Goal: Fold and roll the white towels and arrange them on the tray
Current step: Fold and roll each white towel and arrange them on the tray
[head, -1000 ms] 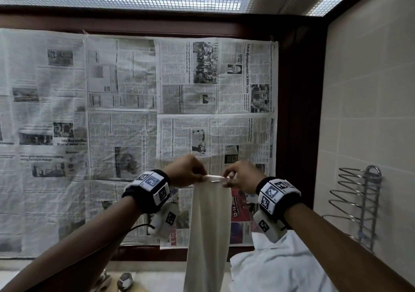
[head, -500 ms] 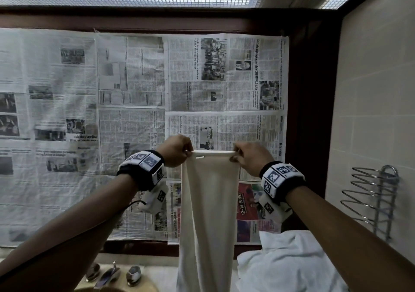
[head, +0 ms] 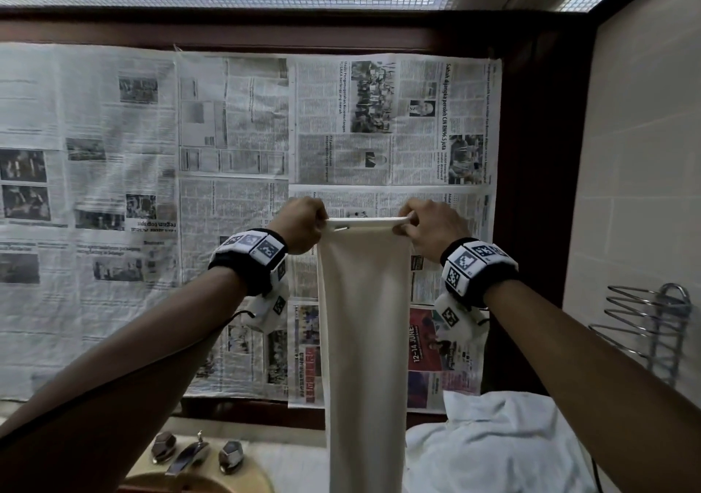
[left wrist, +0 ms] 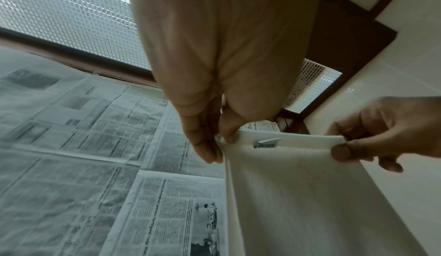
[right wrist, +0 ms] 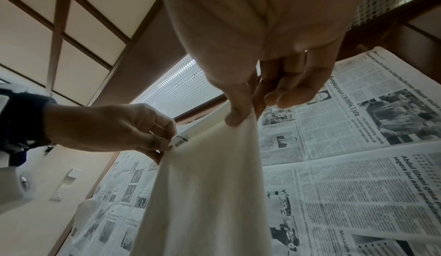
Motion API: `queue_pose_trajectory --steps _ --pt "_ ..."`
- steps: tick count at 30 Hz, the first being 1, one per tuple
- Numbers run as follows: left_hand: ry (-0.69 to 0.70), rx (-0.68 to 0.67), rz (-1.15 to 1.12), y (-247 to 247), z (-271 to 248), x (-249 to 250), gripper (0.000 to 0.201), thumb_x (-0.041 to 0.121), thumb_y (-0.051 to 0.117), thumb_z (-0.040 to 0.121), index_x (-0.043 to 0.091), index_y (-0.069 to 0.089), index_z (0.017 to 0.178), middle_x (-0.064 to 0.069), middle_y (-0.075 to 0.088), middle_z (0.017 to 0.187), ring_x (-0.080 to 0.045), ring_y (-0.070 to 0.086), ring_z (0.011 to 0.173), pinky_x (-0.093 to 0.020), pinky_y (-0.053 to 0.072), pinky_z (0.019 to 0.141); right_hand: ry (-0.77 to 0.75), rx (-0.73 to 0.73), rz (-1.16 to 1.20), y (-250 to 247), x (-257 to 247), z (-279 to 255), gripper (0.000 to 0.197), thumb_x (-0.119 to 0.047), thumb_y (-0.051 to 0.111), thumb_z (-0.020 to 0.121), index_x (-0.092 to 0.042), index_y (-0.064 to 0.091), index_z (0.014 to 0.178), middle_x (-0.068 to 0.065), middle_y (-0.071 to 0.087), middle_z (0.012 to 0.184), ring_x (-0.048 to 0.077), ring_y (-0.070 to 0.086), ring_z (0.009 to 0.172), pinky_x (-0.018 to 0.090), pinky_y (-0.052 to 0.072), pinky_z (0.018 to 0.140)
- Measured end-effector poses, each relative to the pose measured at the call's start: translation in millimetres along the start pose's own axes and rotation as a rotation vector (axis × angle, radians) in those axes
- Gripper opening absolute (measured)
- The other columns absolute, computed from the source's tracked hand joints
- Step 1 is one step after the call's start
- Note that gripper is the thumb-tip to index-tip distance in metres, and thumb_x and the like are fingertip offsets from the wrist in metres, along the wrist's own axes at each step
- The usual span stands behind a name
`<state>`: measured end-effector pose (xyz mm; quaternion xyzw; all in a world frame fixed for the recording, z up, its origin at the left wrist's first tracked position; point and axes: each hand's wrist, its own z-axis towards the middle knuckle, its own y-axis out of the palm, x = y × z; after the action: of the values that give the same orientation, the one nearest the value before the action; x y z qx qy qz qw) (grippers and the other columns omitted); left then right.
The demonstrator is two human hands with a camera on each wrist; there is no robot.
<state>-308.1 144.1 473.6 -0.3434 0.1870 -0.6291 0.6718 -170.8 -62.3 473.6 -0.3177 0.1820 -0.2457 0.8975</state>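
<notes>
Pinching towel (head: 364,322) top corners — both hands | left hand (head: 303,227) | right hand (head: 432,229) | apparently folded lengthwise

A white towel (head: 363,325) hangs as a long narrow folded strip in front of the newspaper-covered wall (head: 235,143) — top edge level, small tag (left wrist: 267,143) near one corner. More white towels (head: 493,451) lie crumpled below the wall.

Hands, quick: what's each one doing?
Left hand: pinches the towel top corner.
Right hand: pinches the other top corner.
</notes>
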Motion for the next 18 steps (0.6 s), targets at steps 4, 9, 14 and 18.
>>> queue_pose_trajectory --steps 4,9,14,18 --pt "0.015 -0.005 0.032 -4 3 6 0.014 0.001 0.056 0.088 0.003 0.070 0.087 -0.013 0.067 0.090 -0.020 0.054 0.077 -0.027 0.042 0.069 0.004 0.019 -0.069 -2 -3 1 0.017 -0.040 0.070 0.086 -0.024 0.068 0.085 -0.003 0.067 0.080 0.021 0.064 0.079 0.032 0.051 0.072" --pt "0.047 0.008 0.052 -8 1 10 0.013 0.001 0.056 0.087 0.004 0.070 0.087 -0.012 0.066 0.090 -0.019 0.054 0.075 -0.025 0.040 0.066 0.015 0.057 -0.076 -2 1 -4 0.017 -0.038 0.068 0.088 -0.027 0.059 0.078 -0.006 0.064 0.077 0.019 0.062 0.078 0.029 0.044 0.069" --pt "0.063 0.016 -0.040 -9 -6 12 0.019 0.000 0.056 0.088 0.016 0.054 0.099 -0.007 0.063 0.093 -0.023 0.059 0.080 -0.035 0.050 0.065 0.015 0.026 0.057 3 8 -10 0.020 -0.034 0.067 0.089 -0.026 0.054 0.077 -0.005 0.061 0.079 0.021 0.060 0.077 0.031 0.044 0.066" --pt "-0.001 -0.019 -0.302 -13 -12 12 0.036 -0.012 0.045 0.084 0.021 0.057 0.075 -0.006 0.061 0.090 -0.024 0.056 0.078 -0.020 0.044 0.055 0.008 0.013 0.452 3 13 -22 0.018 -0.031 0.063 0.094 -0.015 0.057 0.087 -0.002 0.062 0.081 0.020 0.059 0.072 0.035 0.050 0.064"
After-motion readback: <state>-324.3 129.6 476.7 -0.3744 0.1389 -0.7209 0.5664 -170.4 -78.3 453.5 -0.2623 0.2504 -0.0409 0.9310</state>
